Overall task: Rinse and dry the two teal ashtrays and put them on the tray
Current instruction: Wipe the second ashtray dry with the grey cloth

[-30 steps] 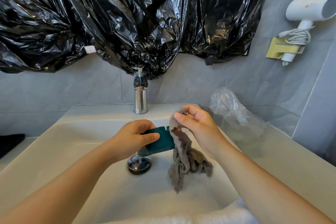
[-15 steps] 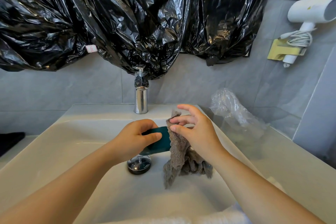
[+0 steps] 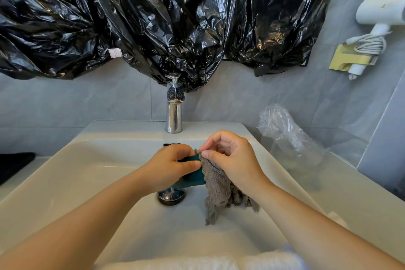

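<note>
Left grip (image 3: pixel 171 166): I see it curled round the teal ashtray (image 3: pixel 192 178), thumb across the near face and fingers over the top edge, holding the piece above the basin.
Right grip (image 3: pixel 232 155): thumb and forefinger pinch the top edge of the grey cloth (image 3: pixel 219 190) right at the ashtray's right end; the other fingers are curled in.
Teal ashtray: one in my view, held in the air just above the drain plug (image 3: pixel 171 196). Most of it is hidden by the left grip and the cloth, so I cannot tell its full shape.
Grey cloth: shaggy, touching the ashtray's right side and hanging from the right grip into the basin. I cannot tell whether its tail touches the bottom.
Sink (image 3: pixel 87 171): white, wide, with a chrome plug at the middle.
Tap (image 3: pixel 174 116): chrome, upright on the back rim, its top under the black plastic.
Black plastic sheeting (image 3: pixel 153 17): crumpled, hung across the wall above the sink.
Clear plastic bag (image 3: pixel 287 131): on the surface (image 3: pixel 361 204) right of the sink, against the wall.
Hair dryer (image 3: pixel 381 11): white, in a wall holder at upper right, its cord coiled.
White towel (image 3: pixel 175 263): along the sink's near edge.
</note>
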The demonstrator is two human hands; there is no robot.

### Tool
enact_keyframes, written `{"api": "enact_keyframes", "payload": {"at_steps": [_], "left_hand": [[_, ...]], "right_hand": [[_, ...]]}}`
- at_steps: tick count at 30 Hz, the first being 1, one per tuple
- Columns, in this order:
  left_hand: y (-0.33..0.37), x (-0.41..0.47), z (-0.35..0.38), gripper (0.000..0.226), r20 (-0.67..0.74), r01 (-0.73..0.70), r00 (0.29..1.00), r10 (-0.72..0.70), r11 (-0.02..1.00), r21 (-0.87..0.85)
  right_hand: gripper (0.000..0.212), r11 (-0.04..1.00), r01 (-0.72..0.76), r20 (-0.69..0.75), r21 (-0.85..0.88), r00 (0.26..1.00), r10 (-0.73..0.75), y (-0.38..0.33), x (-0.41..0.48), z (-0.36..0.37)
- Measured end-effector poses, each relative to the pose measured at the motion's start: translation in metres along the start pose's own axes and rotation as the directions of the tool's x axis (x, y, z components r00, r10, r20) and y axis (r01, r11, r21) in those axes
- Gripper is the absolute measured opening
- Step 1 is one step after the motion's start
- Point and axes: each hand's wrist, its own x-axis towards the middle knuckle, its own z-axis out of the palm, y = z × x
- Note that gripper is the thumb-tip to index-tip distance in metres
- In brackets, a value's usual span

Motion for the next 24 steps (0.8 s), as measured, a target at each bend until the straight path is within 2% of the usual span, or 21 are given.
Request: {"api": "enact_keyframes", "payload": {"at_steps": [5,9,13,17,20,24], "left_hand": [[-0.004,0.002,0.002,0.015,-0.007,0.056,0.998,-0.056,0.996,-0.063],[-0.002,0.004,-0.001,0.013,-0.041,0.059,0.997,-0.068,0.98,-0.192],[0.0,0.006,-0.007,0.012,-0.093,0.018,0.994,-0.055,0.934,-0.357],[0.002,0.007,-0.009,0.015,-0.13,-0.007,0.99,-0.052,0.909,-0.417],[0.001,0.007,-0.006,0.013,-0.121,0.009,0.991,-0.063,0.914,-0.407],[-0.001,0.007,0.0,0.011,-0.107,0.036,0.991,-0.082,0.926,-0.376]], "right_hand": [[0.007,0.994,-0.059,0.011,-0.089,0.998,0.06,0.003,0.003,0.0],[0.01,0.987,-0.095,-0.069,-0.127,0.994,0.087,0.01,0.007,-0.006],[0.014,0.985,-0.166,-0.159,-0.038,0.974,0.158,0.016,0.009,-0.011],[0.015,0.985,-0.174,-0.2,0.01,0.964,0.173,0.015,0.009,-0.009],[0.014,0.991,-0.134,-0.199,0.021,0.971,0.136,0.01,0.006,-0.007],[0.014,0.999,0.015,-0.14,-0.04,0.99,-0.021,-0.001,-0.001,-0.003]]}}
